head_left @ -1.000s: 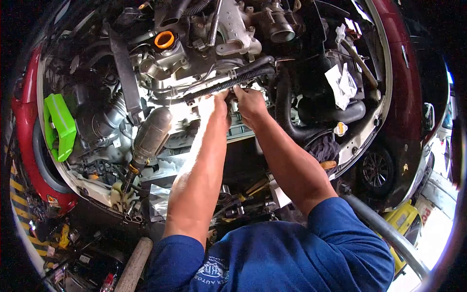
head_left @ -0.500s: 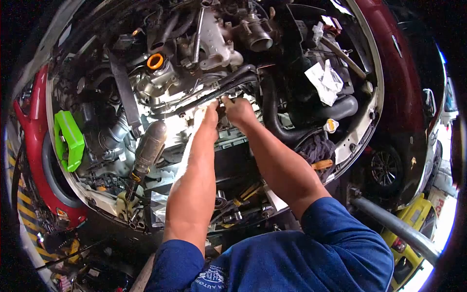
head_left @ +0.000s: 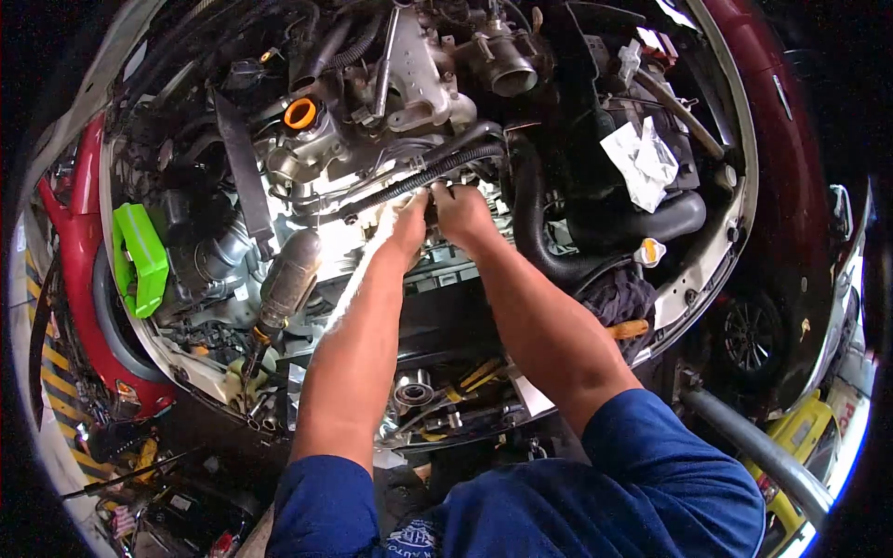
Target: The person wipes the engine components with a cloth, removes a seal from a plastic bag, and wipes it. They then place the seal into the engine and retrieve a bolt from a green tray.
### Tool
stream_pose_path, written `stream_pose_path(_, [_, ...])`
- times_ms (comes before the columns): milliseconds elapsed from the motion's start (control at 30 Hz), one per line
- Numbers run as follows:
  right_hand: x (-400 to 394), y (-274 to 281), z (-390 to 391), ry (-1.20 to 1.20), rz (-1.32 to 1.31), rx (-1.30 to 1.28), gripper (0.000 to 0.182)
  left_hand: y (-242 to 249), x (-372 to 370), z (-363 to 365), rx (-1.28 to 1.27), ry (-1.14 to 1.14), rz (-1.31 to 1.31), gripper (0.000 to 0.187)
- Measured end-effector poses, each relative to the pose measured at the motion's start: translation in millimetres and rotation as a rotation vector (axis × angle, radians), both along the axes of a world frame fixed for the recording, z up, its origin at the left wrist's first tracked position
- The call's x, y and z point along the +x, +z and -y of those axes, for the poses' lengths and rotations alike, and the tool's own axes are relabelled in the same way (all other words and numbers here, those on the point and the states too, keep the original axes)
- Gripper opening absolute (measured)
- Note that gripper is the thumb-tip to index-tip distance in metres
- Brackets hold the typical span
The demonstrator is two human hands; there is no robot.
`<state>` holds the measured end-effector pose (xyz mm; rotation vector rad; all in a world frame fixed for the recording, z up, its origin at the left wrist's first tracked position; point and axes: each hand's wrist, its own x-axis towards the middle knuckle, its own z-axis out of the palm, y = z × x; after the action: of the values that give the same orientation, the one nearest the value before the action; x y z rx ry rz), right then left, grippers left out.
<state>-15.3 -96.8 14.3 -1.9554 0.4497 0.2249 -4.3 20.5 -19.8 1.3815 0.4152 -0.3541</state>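
Both my hands are deep in the engine bay, close together just below a black corrugated hose (head_left: 423, 177). My left hand (head_left: 407, 226) has its fingers drawn together against the engine, beside the brightly lit metal. To its right, my right hand (head_left: 464, 216) is closed with bent fingers at the same spot. Whatever the fingers grip is small or hidden behind them. A thick black hose (head_left: 528, 200) curves down just right of my right hand. Up and left of the hands is an orange-rimmed oil filler opening (head_left: 299, 113).
A work light (head_left: 293, 270) shines from the left. A bright green part (head_left: 140, 260) sits at the left edge of the bay. White paper (head_left: 642, 166) lies at right, above a dark rag (head_left: 619, 302) and an orange handle (head_left: 628, 329). Several tools lie along the front.
The view has shifted slightly, so the engine bay appears a little farther right. Both hands stay at the same place under the hose. A round metal part near the front edge has come into sight.
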Motion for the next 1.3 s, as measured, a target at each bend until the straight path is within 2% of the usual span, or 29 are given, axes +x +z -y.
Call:
stream_pose_path(67, [3.4,-0.5,-0.3,-0.004,-0.03,0.016,0.043,33.6,-0.1,1.5,-0.02,-0.083,-0.15,0.03])
stream_pose_path(100, [3.9,2.0,0.5,0.016,-0.07,-0.025,0.042,25.6,3.0,-1.6,0.114,-0.135,-0.049,0.034])
stream_pose_path(133, [4.3,1.3,0.5,0.011,-0.083,-0.032,0.042,24.9,1.6,0.6,0.106,-0.14,-0.061,0.034])
stream_pose_path(200, [6.7,-2.1,-1.7,0.0,-0.13,0.019,0.048,44.9,-1.3,5.5,0.253,-0.162,-0.125,0.033])
stream_pose_path(233, [6.2,-2.0,0.7,0.028,-0.116,0.015,0.048,22.3,-0.3,-0.1,0.276,-0.211,-0.019,0.035])
stream_pose_path(267, [7.6,5.0,1.7,0.031,-0.119,0.013,0.048,70.5,0.1,5.9,0.507,-0.317,-0.08,0.032])
stream_pose_path(367, [3.9,29.2,0.7,-0.018,-0.145,0.127,0.045,33.8,-5.6,10.5,0.168,-0.118,0.034,0.029])
stream_pose_path(400, [2.9,28.7,0.4,-0.025,-0.155,0.122,0.045,29.2,-6.6,11.7,0.162,-0.125,0.025,0.029])
stream_pose_path(500, [4.9,34.0,0.1,0.017,-0.111,0.031,0.04,21.2,-8.8,12.8,0.196,-0.074,0.032,0.031])
stream_pose_path(533, [6.0,40.6,-1.5,-0.002,-0.183,0.016,0.041,21.6,-9.0,11.4,0.313,-0.09,0.057,0.032])
stream_pose_path(600, [7.1,15.1,-2.7,0.012,-0.11,-0.061,0.039,28.0,-5.9,11.1,0.55,-0.127,0.126,0.034])
stream_pose_path(633, [5.5,7.9,-1.8,-0.015,0.005,-0.092,0.037,34.5,-3.1,13.3,0.453,-0.067,0.188,0.036])
stream_pose_path(667, [4.7,10.2,-0.9,-0.028,0.008,-0.096,0.037,21.4,-4.8,8.4,0.302,-0.126,-0.028,0.035])
stream_pose_path(733, [4.2,18.0,-0.2,-0.04,-0.133,0.028,0.037,19.9,-5.5,9.2,0.187,-0.085,-0.099,0.032])
stream_pose_path(800, [4.3,10.6,1.5,-0.026,-0.091,0.063,0.039,26.1,-3.8,9.9,0.093,-0.031,0.02,0.027])
stream_pose_path(867, [4.9,-10.4,1.4,-0.067,-0.141,0.135,0.038,40.2,-2.6,7.4,-0.062,0.015,-0.186,0.022])
stream_pose_path(933, [4.7,-18.3,1.5,-0.073,-0.128,0.212,0.037,49.2,-3.4,6.2,-0.151,0.056,-0.247,0.022])
stream_pose_path(1000, [3.6,-7.1,1.9,-0.081,-0.115,0.354,0.042,9.3,-1.5,0.3,-0.344,-0.006,-0.305,0.029])
stream_pose_path(1033, [2.8,-1.0,3.0,-0.055,-0.105,0.324,0.04,-12.9,-1.9,-3.7,-0.462,-0.055,-0.307,0.032])
stream_pose_path(1133, [3.3,9.2,3.7,-0.059,-0.188,0.337,0.04,7.5,-2.1,-3.9,-0.439,-0.096,-0.39,0.032])
stream_pose_path(1267, [4.5,3.4,3.0,-0.025,-0.207,0.316,0.036,15.0,-4.2,1.0,-0.33,-0.035,-0.328,0.032])
stream_pose_path(1300, [3.9,7.5,3.3,-0.05,-0.213,0.412,0.036,14.9,-3.6,1.3,-0.302,-0.031,-0.342,0.032])
